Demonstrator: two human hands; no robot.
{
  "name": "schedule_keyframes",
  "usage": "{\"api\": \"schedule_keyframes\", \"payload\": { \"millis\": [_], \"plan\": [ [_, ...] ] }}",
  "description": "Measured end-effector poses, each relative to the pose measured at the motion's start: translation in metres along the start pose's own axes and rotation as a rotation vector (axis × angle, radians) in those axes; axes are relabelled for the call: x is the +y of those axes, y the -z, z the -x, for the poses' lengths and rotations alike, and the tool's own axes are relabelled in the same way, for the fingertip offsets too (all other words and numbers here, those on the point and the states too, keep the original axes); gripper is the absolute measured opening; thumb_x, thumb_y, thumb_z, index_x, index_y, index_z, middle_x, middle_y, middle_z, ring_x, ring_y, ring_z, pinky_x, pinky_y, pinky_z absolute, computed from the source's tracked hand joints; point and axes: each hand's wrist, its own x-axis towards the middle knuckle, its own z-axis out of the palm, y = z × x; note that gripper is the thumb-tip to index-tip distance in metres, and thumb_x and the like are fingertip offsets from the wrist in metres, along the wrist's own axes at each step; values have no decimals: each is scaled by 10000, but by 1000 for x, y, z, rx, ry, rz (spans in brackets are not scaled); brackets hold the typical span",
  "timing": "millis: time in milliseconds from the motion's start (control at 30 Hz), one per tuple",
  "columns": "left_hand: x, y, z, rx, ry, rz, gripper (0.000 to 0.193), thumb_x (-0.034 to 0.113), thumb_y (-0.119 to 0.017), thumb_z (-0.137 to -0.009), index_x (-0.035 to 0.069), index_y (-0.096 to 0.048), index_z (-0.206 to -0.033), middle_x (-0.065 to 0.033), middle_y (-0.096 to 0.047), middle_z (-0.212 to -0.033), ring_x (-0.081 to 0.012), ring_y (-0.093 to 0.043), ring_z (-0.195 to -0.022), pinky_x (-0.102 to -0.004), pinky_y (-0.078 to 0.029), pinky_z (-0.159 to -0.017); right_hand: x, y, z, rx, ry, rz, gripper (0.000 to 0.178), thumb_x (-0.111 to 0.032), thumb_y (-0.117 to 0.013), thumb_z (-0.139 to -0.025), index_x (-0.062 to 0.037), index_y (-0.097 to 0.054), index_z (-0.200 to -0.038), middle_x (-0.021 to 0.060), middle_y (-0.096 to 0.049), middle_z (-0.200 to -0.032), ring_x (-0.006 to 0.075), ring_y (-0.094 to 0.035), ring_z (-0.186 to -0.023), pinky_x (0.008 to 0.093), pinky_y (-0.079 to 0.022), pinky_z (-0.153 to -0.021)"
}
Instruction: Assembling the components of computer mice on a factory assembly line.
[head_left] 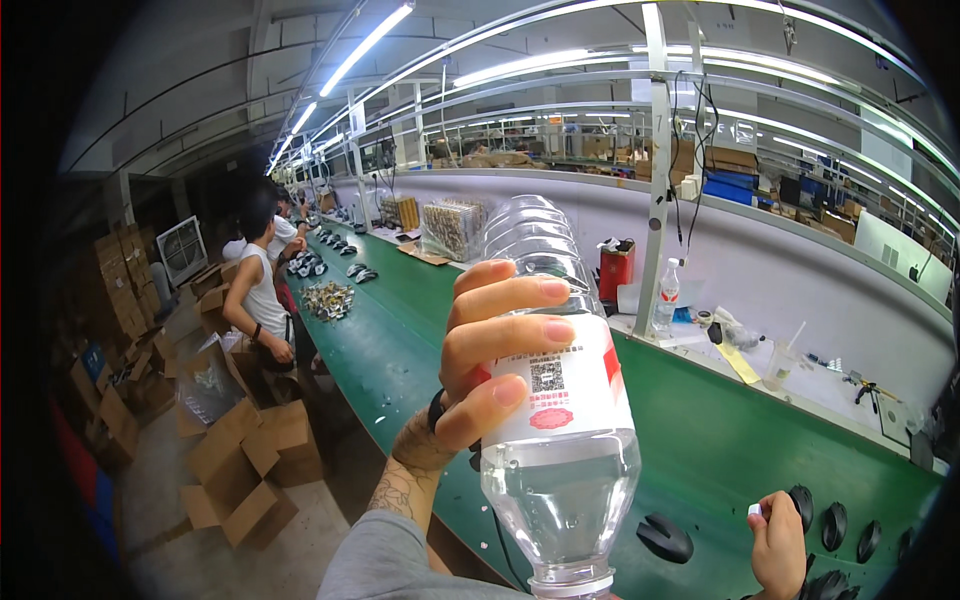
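Note:
My left hand (500, 345) is wrapped round a large clear plastic bottle (560, 490) with a white and red label. The bottle is tilted, its neck toward me at the lower edge and its ribbed base away from me. Its mouth is cut off by the lower edge. Low on the right, my right hand (780, 548) is closed, pinching a small white bottle cap (755, 510). Beside that hand lie several black computer mice (834, 526), and a single black mouse (665, 539) rests between the hand and the bottle.
A long green bench (400, 300) runs into the distance, with a pile of small parts (327, 300) and more mice. Two people (262, 290) stand along its left side. Open cardboard boxes (250, 465) crowd the floor. Another bottle (667, 295) and a plastic cup (780, 365) stand on the right ledge.

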Motion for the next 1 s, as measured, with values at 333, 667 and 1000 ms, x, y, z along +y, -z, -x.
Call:
{"api": "schedule_keyframes", "payload": {
  "millis": [333, 667, 1000],
  "plan": [
    [0, -3, -5, 58, 13, 11, 830, 219, -782, -678, 234, -213, -1282, -41, -425, -1089, -245, -511, -1003, -424, -371, -961, 2, -1, 0, -14, 8, -4, 197, -165, -482, -914, 26, -487, -865, 216, -518, -799, 364, -505, -742, 394, -403, -678],
    [-4, 0, -3, 43, 14, -3, 814, 204, -775, -679, 238, -219, -1273, -41, -425, -1089, -246, -509, -1003, -428, -373, -952, 4, -4, -3, -9, 22, 8, 201, -167, -481, -913, 28, -497, -864, 222, -530, -802, 367, -512, -745, 398, -404, -677],
    [-3, -3, 3, 53, 4, -23, 817, 216, -772, -676, 220, -206, -1265, -49, -424, -1084, -245, -510, -996, -428, -379, -946, 6, -4, -1, 1, 32, -2, 192, -160, -480, -914, 23, -485, -854, 219, -512, -785, 370, -501, -732, 397, -401, -670]
  ]
}}
